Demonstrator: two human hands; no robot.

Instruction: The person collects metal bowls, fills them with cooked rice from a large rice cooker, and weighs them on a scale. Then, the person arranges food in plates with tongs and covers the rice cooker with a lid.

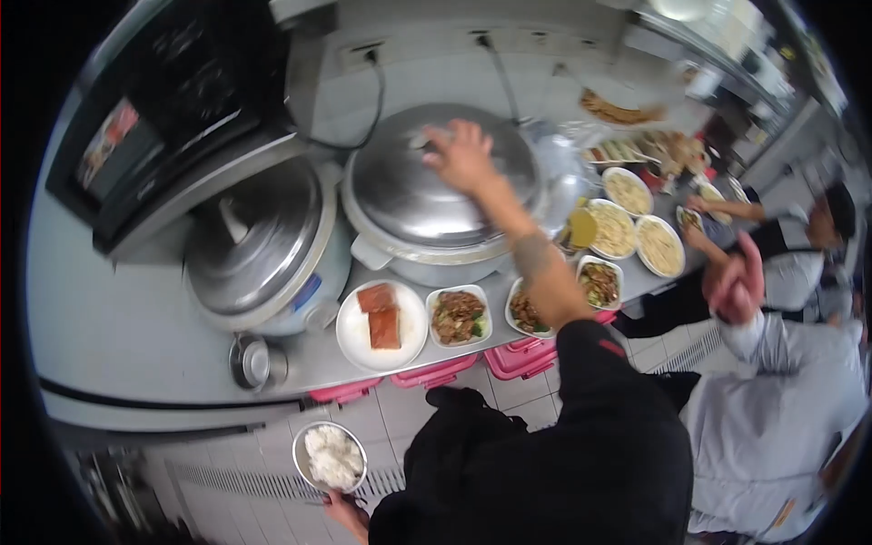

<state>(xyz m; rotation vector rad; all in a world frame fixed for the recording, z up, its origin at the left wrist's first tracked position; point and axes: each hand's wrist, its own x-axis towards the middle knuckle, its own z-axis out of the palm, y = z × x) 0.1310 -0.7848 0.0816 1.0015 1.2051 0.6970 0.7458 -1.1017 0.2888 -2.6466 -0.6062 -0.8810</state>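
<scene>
My right hand (461,156) is on the metal lid (400,200) of the large middle cooker, its fingers closed round the lid's handle, which they mostly hide. The lid sits on the cooker. Low in the view, my left hand (345,513) holds a metal bowl (298,454) of white rice (334,457) by its lower edge, over the floor. A white plate (350,341) with two reddish-brown slabs (383,327) stands on the counter before the cooker. Beside it are square white bowls of meat and vegetables (460,318), one partly behind my forearm.
A second lidded cooker (259,245) stands left under a black appliance (191,100). Metal cups (257,363) sit near the counter edge. Bowls of pale food (658,245) are at right. Pink lidded boxes (520,359) sit below. A co-worker in white (772,400) and another person (790,236) stand right.
</scene>
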